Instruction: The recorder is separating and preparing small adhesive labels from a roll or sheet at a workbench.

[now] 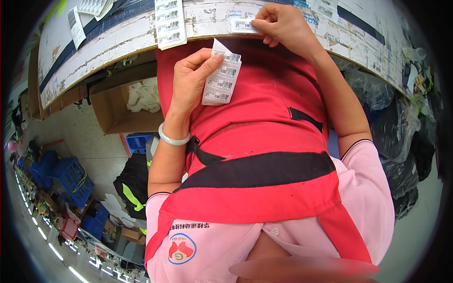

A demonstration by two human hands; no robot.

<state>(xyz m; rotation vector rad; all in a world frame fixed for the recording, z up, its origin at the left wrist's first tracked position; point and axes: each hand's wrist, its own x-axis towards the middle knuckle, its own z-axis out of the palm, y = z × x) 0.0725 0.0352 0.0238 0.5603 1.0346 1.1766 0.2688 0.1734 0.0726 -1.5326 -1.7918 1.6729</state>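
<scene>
Labelling looks to be the step in hand: left hand pinches a strip of barcode stickers between thumb and fingers, held against the red apron; right hand, fingertips together, presses a single sticker onto the worn table edge just above that strip. Next move probably calls for peeling another sticker free.

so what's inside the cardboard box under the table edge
The cardboard box holds crumpled white material, cloth or paper. The table edge covers its back part, so anything there is hidden.
</scene>
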